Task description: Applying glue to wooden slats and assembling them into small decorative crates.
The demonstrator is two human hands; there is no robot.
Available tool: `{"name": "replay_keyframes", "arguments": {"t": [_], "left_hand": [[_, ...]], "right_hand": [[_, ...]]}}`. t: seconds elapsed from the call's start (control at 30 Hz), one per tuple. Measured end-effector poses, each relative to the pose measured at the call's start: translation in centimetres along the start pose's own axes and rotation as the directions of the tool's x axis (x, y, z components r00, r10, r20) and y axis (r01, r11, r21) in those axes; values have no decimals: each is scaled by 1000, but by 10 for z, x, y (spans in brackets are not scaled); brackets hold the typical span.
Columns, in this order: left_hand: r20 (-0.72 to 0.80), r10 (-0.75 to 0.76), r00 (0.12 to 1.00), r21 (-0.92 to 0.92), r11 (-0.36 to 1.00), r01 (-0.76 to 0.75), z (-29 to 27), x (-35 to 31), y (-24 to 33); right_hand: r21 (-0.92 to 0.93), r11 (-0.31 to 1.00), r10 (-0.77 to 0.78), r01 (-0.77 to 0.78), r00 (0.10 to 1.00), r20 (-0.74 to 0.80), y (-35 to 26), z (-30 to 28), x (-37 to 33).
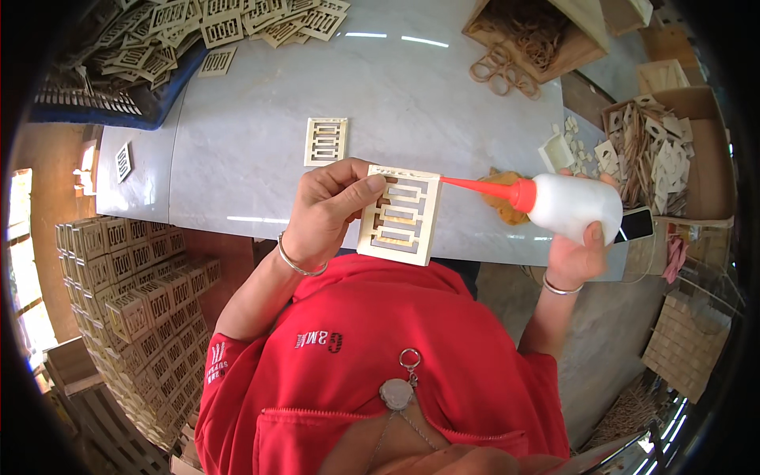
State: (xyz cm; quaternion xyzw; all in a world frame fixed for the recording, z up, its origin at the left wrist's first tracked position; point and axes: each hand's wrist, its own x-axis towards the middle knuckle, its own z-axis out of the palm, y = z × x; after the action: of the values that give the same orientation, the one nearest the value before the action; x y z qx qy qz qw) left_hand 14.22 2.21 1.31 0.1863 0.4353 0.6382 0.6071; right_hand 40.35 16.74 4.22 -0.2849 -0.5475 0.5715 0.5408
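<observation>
My left hand [336,207] pinches the upper left corner of a pale wooden lattice panel [428,226], which has cut-out slots and is held up over the table's near edge. My right hand [582,249] is wrapped round a white squeeze bottle [571,207] lying on its side in the air. The bottle's long red nozzle [483,187] points left, its tip at the panel's upper right corner. Whether the tip touches the wood I cannot tell. Another lattice panel [326,141] lies flat on the table [245,150] just beyond my left hand.
A heap of lattice panels [166,32] fills the far left beside a blue crate [162,111]. Rubber bands [507,73] spill from a wooden box [582,55]. At right stand a cardboard box [712,174] of wood pieces and a phone [635,226]. Stacked wooden boxes [142,285] rise at left.
</observation>
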Motion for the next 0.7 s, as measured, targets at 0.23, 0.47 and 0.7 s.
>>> {"name": "replay_keyframes", "arguments": {"t": [0.23,0.47,0.7], "left_hand": [[23,-5,1000,-115,993,8,-1,3,-4],[1,-8,1000,-138,990,8,-1,6,-4],[3,14,1000,-181,983,-13,-4,11,-1]], "right_hand": [[89,994,65,-61,997,-38,10,-1,3],[101,993,64,-65,998,14,10,-2,1],[141,988,46,-63,992,118,11,-6,-1]]}}
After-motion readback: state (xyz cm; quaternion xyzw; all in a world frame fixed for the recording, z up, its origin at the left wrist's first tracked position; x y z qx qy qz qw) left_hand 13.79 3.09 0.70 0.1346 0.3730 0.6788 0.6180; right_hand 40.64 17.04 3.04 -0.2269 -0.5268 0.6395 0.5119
